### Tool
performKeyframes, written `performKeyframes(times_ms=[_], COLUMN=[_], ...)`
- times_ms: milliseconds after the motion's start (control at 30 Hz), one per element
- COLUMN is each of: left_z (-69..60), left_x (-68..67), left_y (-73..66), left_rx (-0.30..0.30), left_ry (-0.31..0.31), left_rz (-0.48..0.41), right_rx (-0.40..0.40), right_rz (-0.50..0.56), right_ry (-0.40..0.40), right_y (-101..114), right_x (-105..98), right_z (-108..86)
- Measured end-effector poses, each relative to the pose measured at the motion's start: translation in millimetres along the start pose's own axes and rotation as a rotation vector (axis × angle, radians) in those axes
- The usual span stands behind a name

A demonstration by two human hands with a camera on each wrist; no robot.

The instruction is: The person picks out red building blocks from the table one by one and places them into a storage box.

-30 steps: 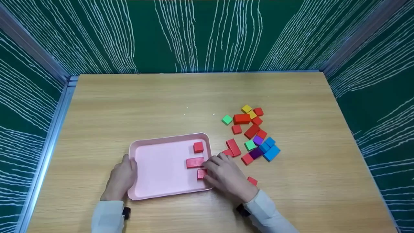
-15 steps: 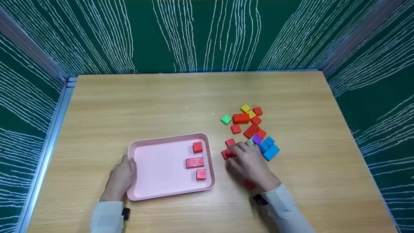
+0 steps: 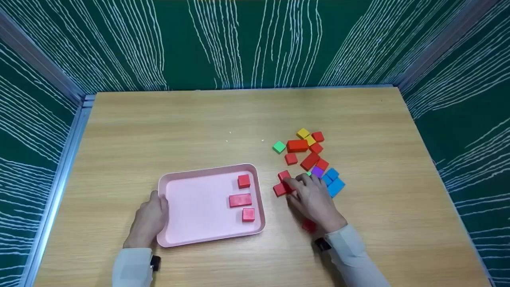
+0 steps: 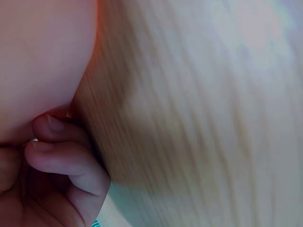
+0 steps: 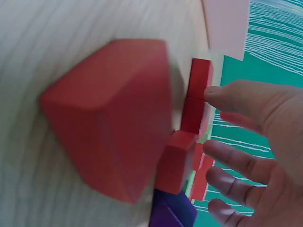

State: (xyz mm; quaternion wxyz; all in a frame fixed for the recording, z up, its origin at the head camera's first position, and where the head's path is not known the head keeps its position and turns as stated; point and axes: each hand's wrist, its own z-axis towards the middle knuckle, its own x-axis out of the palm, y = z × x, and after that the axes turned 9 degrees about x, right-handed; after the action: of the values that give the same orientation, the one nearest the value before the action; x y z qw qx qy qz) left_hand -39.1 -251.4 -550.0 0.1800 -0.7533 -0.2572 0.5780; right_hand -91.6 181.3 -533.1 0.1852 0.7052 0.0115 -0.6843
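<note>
In the head view, my left hand [image 3: 146, 219] grips the left rim of a pink tray [image 3: 191, 211]; its curled fingers [image 4: 66, 153] show in the left wrist view. Inside the tray, toward its right side, lie a red cube [image 3: 244, 181], a red oblong block [image 3: 240, 200] and another red cube [image 3: 248, 215]. My right hand [image 3: 312, 201] is at the loose blocks, thumb and index finger at a red oblong block [image 3: 284, 175]. That block touches a red cube [image 3: 279, 189]. The other fingers [image 5: 222, 182] are spread in the right wrist view. The hand partly hides the blocks beneath.
Beyond the right hand lie several red blocks [image 3: 297, 146], yellow cubes [image 3: 303, 133], a green cube [image 3: 279, 147], a purple block [image 3: 317, 172] and blue blocks [image 3: 336, 187]. One red block [image 3: 308, 225] sits under the right wrist. Green walls surround the wooden table [image 3: 179, 127].
My right hand has left the red cube in the tray and moved right and away to the loose blocks, then stayed there. The left hand and tray have hardly moved.
</note>
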Motion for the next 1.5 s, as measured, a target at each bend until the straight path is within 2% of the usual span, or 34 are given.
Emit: performKeyframes(times_ms=[200,400,700,867,1033,1233,1500], left_z=[-0.4,-0.4,0.4,0.4,0.0,0.3,1.0], left_x=[-0.5,0.3,1.0,0.2,0.3,1.0,1.3], left_y=[-0.7,-0.3,-1.2,0.0,1.4,0.7,0.6], left_rx=[-0.007,-0.010,-0.034,0.001,0.037,0.026,0.019], left_ry=[-0.003,-0.009,0.022,0.002,-0.021,-0.027,-0.011], left_rz=[-0.001,0.001,-0.027,-0.009,0.015,0.023,0.003], right_rx=[0.035,0.052,0.052,0.045,0.005,-0.052,-0.276], right_rz=[-0.018,-0.058,-0.056,-0.037,-0.025,0.024,0.012], right_ry=[0.104,0.155,0.127,0.083,0.047,0.067,0.058], right_y=[-0.2,3.2,3.2,4.3,13.3,38.0,84.3], right_x=[2.7,5.0,4.6,-3.1,-12.0,-17.9,-10.9], right_z=[3.3,6.8,7.8,6.8,6.1,6.6,4.1])
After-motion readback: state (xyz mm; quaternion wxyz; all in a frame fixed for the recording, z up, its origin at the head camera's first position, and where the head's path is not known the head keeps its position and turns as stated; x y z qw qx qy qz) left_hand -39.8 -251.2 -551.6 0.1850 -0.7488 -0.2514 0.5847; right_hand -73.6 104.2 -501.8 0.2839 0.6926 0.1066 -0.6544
